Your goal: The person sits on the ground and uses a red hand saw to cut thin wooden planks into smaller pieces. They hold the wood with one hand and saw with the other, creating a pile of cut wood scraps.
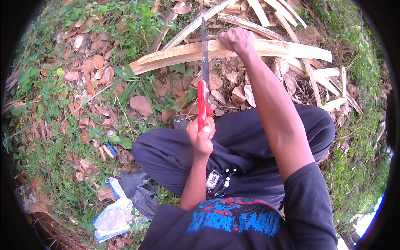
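My left hand [201, 135] is closed around the red handle [202, 102] of a hand saw. The saw's thin dark blade [204, 62] points away from me and lies across two pale wooden strips [175, 55] stacked lengthwise from left to right. Whether the teeth have cut into the wood cannot be made out. To the right of the blade, my right hand [238, 41] grips the strips from above in a fist, with the arm stretched out. Part of the wood is hidden under that hand.
More split wooden strips [246, 26] lie crossed beyond and to the right. Dry leaves [141, 105] and green weeds cover the ground. At the lower left are a crumpled plastic bag [114, 218] and a small blue object [111, 150]. My crossed legs [166, 160] are close below the wood.
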Available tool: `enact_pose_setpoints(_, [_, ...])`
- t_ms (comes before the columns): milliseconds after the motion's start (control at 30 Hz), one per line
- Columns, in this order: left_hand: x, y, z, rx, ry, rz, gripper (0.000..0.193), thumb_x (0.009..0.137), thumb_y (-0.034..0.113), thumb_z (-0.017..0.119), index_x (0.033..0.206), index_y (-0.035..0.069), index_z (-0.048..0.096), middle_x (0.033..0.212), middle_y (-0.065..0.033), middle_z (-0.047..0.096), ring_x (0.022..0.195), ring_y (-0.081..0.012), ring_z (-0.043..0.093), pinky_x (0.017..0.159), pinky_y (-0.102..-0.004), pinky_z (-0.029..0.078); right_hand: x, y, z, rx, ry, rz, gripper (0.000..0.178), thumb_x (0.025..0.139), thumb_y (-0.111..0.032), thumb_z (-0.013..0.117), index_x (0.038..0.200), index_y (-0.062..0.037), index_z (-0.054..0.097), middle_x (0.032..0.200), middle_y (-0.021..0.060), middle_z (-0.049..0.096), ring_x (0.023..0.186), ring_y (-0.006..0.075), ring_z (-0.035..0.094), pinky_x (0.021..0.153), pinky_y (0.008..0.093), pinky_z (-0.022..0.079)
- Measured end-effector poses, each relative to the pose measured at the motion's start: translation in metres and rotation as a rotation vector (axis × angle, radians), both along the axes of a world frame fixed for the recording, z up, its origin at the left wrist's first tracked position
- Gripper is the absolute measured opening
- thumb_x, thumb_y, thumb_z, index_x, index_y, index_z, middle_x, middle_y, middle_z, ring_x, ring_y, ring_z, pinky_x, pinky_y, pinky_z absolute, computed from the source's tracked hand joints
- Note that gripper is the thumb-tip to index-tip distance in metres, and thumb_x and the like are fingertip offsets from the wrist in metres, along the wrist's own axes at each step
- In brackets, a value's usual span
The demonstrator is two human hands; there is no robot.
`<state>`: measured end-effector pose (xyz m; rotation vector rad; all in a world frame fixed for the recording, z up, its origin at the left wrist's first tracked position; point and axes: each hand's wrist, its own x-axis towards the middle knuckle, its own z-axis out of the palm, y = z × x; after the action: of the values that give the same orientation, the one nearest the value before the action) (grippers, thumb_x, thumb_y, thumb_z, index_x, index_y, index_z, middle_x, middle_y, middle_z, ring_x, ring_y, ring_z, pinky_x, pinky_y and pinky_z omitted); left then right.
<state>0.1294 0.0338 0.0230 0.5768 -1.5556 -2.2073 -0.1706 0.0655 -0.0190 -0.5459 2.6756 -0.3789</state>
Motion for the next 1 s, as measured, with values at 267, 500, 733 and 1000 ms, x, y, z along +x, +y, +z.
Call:
enact_pose_setpoints(267, [0.003,0.005,-0.009,-0.056,0.018,0.028,0.024,0.079,0.022,0.047,0.067,0.001,0.046,0.05,-0.0011,0.04,0.041,-0.0064,0.033,0.039,-0.0236,0.022,0.009,0.002,-0.007,-0.012,0.011,-0.008,0.041,0.087,-0.029,0.032,0.072,-0.0054,0.061,0.07,0.0137,0.063,0.058,0.0191,0.059,0.056,0.0393,0.051])
enact_pose_setpoints(500, [-0.004,0.006,-0.011,-0.086,-0.042,0.03,0.024,0.081,0.021,0.047,0.066,0.003,0.042,0.05,-0.0026,0.039,0.039,-0.0096,0.033,0.04,-0.0247,0.027,-0.004,0.002,-0.011,0.033,0.023,-0.021,0.041,0.083,-0.03,0.036,0.082,-0.0088,0.071,0.086,0.0139,0.07,0.074,0.0222,0.067,0.064,0.0381,0.052])
enact_pose_setpoints(733, [-0.047,-0.025,-0.048,-0.185,0.003,0.044,0.022,0.086,0.019,0.042,0.069,0.005,0.042,0.055,-0.0014,0.038,0.044,-0.01,0.034,0.043,-0.0236,0.027,0.008,-0.004,-0.012,-0.02,0.053,0.013,0.045,0.09,-0.031,0.03,0.082,-0.0046,0.066,0.085,0.0168,0.069,0.07,0.0236,0.067,0.069,0.0408,0.054])
enact_pose_setpoints(1000, [-0.001,0.011,0.002,0.068,0.033,0.043,0.023,0.081,0.018,0.045,0.063,0.006,0.041,0.05,-0.0006,0.039,0.039,-0.0079,0.033,0.04,-0.0242,0.026,-0.001,0.006,-0.025,-0.026,0.173,-0.013,0.041,0.088,-0.03,0.033,0.068,-0.0091,0.061,0.068,0.0114,0.065,0.055,0.0187,0.059,0.052,0.0363,0.049])
